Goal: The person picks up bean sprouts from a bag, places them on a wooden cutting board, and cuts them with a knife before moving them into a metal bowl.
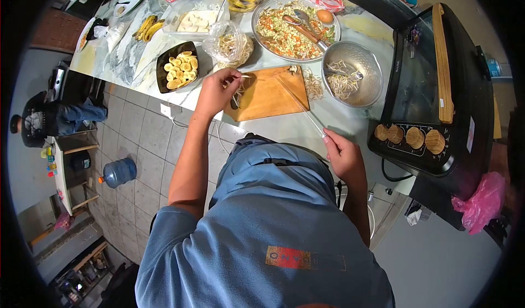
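Note:
My left hand (220, 93) is closed in a pinch at the left end of the wooden cutting board (273, 103), with a pale bean sprout (244, 77) at its fingertips. A few more sprouts (238, 97) lie on the board beneath it. In my right hand (345, 156) is the handle of a long thin knife (298, 101), whose blade reaches across the board's right part. Loose sprouts (313, 85) sit on the counter just past the board's right edge. A metal bowl (369, 89) beyond them holds more sprouts. Behind the board stands a clear plastic bag of sprouts (232, 47).
A round tray (257, 37) bears chopped vegetables, an egg (325, 16) and utensils. Left of it are a clear tub (172, 24) of white chunks and a black bowl (160, 70) of sliced bananas. A black oven (465, 127) flanks the right; a person (54, 116) is far left.

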Tool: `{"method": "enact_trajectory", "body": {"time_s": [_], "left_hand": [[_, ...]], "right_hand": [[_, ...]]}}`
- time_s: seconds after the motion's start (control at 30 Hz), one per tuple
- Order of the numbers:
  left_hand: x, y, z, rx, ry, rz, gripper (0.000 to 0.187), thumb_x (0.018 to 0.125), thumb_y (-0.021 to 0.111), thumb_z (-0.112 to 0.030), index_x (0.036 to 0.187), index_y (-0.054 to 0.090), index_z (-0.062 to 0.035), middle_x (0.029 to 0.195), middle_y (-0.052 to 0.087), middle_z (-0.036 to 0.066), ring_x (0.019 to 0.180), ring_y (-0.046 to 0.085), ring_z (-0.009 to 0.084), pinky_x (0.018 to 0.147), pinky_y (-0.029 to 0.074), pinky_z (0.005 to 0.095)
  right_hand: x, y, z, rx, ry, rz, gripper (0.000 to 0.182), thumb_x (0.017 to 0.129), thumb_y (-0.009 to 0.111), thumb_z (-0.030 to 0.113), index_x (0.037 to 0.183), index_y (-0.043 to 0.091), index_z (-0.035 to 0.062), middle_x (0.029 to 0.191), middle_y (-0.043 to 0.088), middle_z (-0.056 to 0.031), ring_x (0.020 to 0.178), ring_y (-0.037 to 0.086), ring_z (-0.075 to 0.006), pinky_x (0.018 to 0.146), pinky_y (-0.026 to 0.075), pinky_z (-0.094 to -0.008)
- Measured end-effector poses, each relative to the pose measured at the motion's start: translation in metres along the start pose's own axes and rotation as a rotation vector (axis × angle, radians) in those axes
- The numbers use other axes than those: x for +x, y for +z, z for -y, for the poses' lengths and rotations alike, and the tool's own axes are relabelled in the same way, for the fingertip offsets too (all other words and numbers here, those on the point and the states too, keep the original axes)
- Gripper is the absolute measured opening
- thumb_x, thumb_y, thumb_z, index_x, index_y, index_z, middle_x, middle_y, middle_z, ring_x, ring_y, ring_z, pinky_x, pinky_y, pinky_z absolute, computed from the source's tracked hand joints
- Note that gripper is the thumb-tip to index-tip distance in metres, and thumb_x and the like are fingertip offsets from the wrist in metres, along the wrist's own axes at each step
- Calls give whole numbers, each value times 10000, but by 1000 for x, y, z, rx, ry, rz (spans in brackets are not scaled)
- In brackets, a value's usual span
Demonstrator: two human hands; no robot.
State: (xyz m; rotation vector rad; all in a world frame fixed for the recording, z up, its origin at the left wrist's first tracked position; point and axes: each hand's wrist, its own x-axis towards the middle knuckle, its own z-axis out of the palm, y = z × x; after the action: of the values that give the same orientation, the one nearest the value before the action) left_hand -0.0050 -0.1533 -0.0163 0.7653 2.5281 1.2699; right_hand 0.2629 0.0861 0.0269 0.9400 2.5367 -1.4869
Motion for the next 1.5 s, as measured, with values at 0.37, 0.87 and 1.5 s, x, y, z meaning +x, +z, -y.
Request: {"method": "enact_trajectory", "body": {"time_s": [0.37, 0.87, 1.5], "left_hand": [[16, 49, -13, 299, 415, 33, 109, 818, 754, -140, 900, 735, -72, 848, 692, 115, 809, 663, 326, 734, 529, 446], [12, 66, 0, 393, 406, 104, 138, 852, 730, -218, 911, 731, -94, 890, 682, 80, 905, 637, 294, 795, 460, 430], [11, 64, -3, 391, 371, 120, 91, 900, 695, -209, 931, 755, -150, 973, 713, 24, 970, 630, 247, 858, 434, 402]], "right_hand": [[-8, -3, -2, 8, 40, -19, 332, 993, 637, 199, 1264, 691, 15, 717, 682, -83, 625, 616, -96, 616, 504, -269], [-11, 8, 8, 94, 43, 14, 305, 980, 652, 204, 1211, 708, 12, 698, 680, -172, 590, 644, -159, 613, 509, -309], [1, 7, 14, -65, 41, 31, 348, 998, 620, 249, 1249, 700, 21, 676, 652, -127, 613, 682, -147, 599, 514, -289]]}}
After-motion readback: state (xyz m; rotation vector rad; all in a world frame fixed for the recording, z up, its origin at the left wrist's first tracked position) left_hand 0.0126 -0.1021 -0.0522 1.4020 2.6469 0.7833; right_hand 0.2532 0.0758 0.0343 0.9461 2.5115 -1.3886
